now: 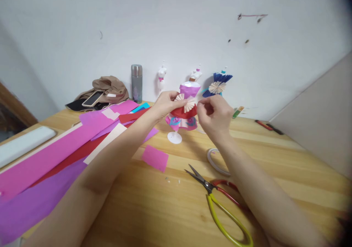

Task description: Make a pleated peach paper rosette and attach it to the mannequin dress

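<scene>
A small dress form in a paper dress, with a purple bodice (pixel 189 91) and a red skirt (pixel 178 112), stands on a round white base (pixel 174 137). At its waist is a cream pleated paper rosette (pixel 189 105), gripped at its left side between the thumb and fingers of my left hand (pixel 168 102). My right hand (pixel 216 113) is closed just right of the rosette, fingertips pinched together. Whatever it may hold is too small to make out. Behind it stands another form in a dark blue dress with a similar cream rosette (pixel 217 87).
Open scissors (pixel 209 187) and a white tape roll (pixel 210 159) lie near my right forearm. Pink, red and purple paper strips (pixel 63 146) cover the left side. A pink paper square (pixel 155 158) lies in front. A thermos (pixel 136 84), phone (pixel 93 98) and cap stand by the wall.
</scene>
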